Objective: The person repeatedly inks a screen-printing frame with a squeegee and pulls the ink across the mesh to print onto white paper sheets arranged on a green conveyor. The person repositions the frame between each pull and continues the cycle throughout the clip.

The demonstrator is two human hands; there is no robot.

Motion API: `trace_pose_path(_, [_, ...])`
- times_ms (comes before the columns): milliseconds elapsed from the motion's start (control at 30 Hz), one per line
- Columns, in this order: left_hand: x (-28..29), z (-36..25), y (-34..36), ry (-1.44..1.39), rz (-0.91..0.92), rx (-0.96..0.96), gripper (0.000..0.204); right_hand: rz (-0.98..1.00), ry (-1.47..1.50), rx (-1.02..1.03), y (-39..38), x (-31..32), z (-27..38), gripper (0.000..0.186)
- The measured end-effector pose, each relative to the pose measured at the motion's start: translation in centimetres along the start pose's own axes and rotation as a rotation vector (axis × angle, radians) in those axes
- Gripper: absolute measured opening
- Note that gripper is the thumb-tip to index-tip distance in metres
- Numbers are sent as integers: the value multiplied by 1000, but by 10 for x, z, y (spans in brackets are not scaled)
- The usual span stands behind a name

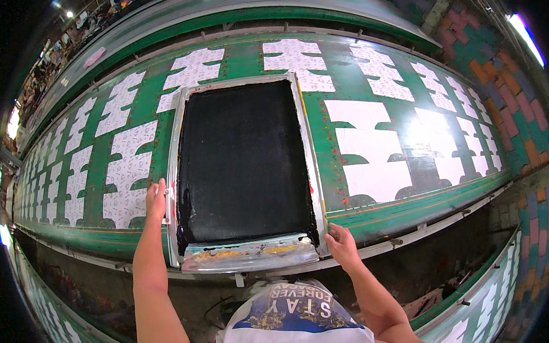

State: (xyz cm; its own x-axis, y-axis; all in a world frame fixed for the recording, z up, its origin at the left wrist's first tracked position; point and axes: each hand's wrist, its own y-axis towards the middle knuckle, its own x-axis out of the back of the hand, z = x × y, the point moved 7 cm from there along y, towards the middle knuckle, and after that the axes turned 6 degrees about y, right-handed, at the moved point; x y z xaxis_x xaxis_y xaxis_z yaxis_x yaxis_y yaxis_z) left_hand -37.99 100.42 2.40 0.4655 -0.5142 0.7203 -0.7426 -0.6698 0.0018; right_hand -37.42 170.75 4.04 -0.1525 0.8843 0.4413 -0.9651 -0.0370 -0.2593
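Framed black screen [244,161], one, sits at centre over the near row of the green tabletop [242,58]. Left hand [157,199] at its 8 o'clock rail: grip closed around the frame. Right hand [342,245] at its 4 o'clock edge, fingers curled; cannot tell whether that grip is closed. Step in hand, judged: positioning the screen between a patterned panel [129,166] at 9 o'clock and a plain white panel [367,144] at 3 o'clock. Next move likely calls for both sides kept level and square. Count: hands, two; near-row panels toward 3 o'clock, four; those toward 9 o'clock shrink too small for a sure count.
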Motion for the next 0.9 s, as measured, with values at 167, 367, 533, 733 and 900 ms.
trace_pose_path(167, [-4, 8, -7, -376, 124, 202, 58, 14, 71, -67, 1, -10, -10, 42])
trace_pose_path(367, [-4, 0, -17, -518, 168, 189, 51, -132, 251, -198, -5, -10, -13, 46])
trace_pose_path(533, [-10, 13, -8, -512, 148, 269, 48, -138, 499, -235, -16, -5, 0, 43])
trace_pose_path(733, [6, -33, -15, -478, 191, 292, 52, -178, 434, -80, -18, 29, 35, 39])
trace_pose_path(900, [-24, -125, -34, -492, 193, 222, 53, -267, 347, 3, 19, 99, 19, 40])
